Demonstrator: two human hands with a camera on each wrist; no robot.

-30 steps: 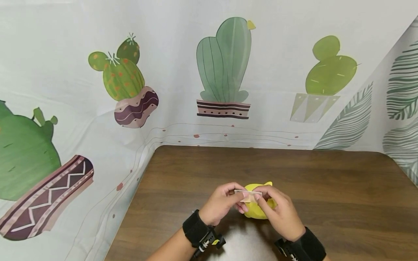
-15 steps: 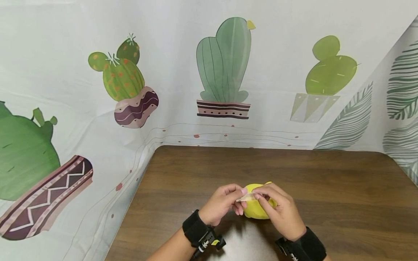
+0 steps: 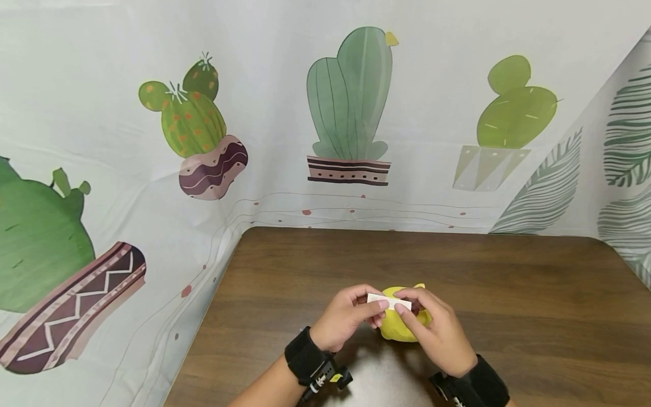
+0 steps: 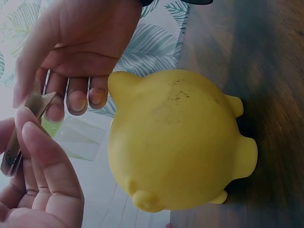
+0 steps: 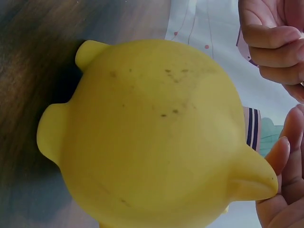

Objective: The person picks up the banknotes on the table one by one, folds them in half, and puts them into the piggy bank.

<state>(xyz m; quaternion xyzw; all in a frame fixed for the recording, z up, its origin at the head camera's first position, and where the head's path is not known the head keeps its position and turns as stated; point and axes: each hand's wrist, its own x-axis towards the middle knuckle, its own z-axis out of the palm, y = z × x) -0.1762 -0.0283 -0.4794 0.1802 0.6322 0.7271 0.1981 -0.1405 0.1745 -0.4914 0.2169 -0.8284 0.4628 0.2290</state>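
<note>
Yellow toy half behind hands

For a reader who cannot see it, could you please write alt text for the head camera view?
Two hands, the left hand and the right hand, pinch a small folded paper slip between their fingertips, just above a yellow piggy bank on a dark wooden table. A cactus-print cloth hangs behind and to the sides.

Paper slip above pig figure on table.
</note>
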